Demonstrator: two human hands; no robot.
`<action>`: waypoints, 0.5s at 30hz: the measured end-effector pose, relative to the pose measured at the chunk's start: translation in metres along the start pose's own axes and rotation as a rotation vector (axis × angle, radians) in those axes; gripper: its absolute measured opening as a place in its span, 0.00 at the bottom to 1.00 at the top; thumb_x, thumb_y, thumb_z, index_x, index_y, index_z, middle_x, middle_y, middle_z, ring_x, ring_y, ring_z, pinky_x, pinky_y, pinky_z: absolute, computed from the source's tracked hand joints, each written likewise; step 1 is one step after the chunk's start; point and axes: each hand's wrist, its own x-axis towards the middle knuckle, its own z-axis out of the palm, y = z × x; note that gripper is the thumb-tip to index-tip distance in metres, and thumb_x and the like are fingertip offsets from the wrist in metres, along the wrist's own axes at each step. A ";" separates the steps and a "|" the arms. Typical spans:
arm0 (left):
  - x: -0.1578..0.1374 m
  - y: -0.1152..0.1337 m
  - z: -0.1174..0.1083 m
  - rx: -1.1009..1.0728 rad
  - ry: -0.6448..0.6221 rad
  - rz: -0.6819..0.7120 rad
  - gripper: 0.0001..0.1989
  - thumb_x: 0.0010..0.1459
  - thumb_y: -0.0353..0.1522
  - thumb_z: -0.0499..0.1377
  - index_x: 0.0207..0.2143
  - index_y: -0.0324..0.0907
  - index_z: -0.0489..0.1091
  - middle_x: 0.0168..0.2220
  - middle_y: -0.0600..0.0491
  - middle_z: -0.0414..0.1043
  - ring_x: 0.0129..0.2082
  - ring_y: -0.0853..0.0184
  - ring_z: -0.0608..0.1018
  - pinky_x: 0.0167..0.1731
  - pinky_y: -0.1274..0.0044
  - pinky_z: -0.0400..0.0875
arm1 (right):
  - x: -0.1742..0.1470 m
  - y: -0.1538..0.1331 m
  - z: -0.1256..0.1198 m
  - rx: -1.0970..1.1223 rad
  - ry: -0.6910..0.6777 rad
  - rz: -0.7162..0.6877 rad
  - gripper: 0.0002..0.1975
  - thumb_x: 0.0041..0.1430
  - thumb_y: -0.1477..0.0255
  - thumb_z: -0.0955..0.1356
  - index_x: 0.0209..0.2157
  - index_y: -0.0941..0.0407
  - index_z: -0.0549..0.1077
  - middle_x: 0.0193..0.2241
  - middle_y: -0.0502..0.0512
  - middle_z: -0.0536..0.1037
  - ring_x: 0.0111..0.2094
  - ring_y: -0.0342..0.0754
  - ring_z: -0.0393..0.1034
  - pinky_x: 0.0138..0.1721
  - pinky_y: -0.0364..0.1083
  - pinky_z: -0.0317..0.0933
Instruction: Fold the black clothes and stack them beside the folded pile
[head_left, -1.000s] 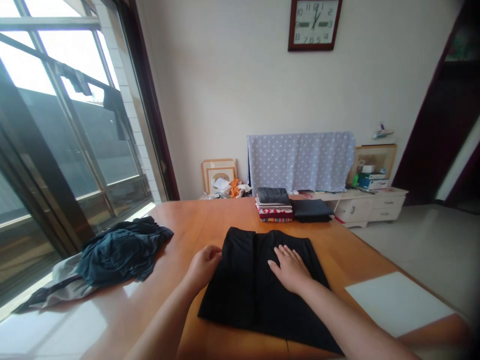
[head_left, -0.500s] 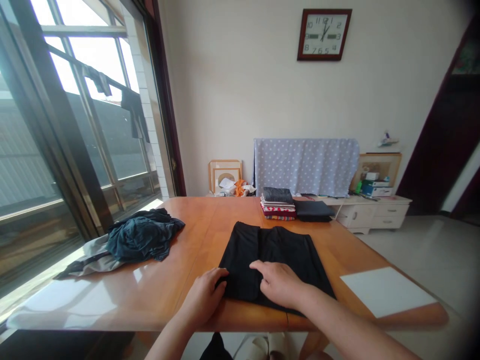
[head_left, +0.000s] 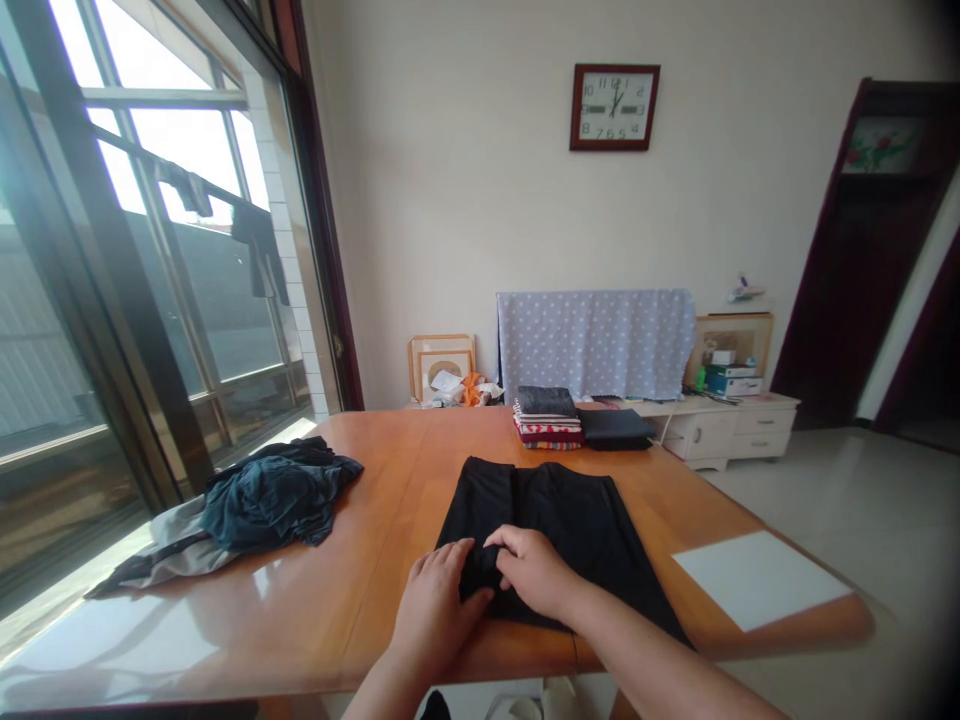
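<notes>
Left hand (head_left: 441,597) has slid inward beside the right hand (head_left: 534,572) — both pinching the black garment (head_left: 570,500) near the front edge of the table (head_left: 322,620), well apart from crumpled clothes (head_left: 270,500) — wall clock (head_left: 614,108) numerals legible.

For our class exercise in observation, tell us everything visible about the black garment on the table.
The black garment looks like plain, matte cloth with no visible pattern. It lies mostly flat on the wooden table, with a lengthwise fold edge left of its middle. The left hand and right hand touch its near left part, where the cloth is bunched.
</notes>
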 end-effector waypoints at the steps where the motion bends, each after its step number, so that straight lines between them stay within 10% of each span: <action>1: 0.003 0.001 0.001 -0.005 -0.003 -0.026 0.24 0.58 0.36 0.58 0.58 0.46 0.69 0.55 0.49 0.74 0.55 0.58 0.74 0.56 0.69 0.61 | 0.001 0.000 0.001 0.077 -0.004 0.011 0.13 0.58 0.74 0.62 0.41 0.55 0.76 0.30 0.51 0.79 0.25 0.43 0.74 0.28 0.40 0.63; 10: 0.014 -0.017 0.005 -0.164 0.116 -0.282 0.18 0.63 0.31 0.48 0.54 0.46 0.68 0.47 0.49 0.79 0.46 0.62 0.80 0.42 0.75 0.68 | 0.016 0.020 -0.030 0.685 0.144 0.555 0.14 0.63 0.64 0.64 0.41 0.62 0.68 0.33 0.68 0.79 0.35 0.54 0.80 0.36 0.49 0.73; 15: 0.017 -0.027 0.010 -0.277 0.171 -0.237 0.18 0.63 0.30 0.48 0.52 0.44 0.68 0.45 0.49 0.79 0.44 0.63 0.80 0.43 0.76 0.69 | 0.057 0.034 -0.025 0.942 0.112 0.601 0.15 0.63 0.63 0.66 0.41 0.63 0.69 0.32 0.67 0.79 0.33 0.53 0.80 0.38 0.49 0.74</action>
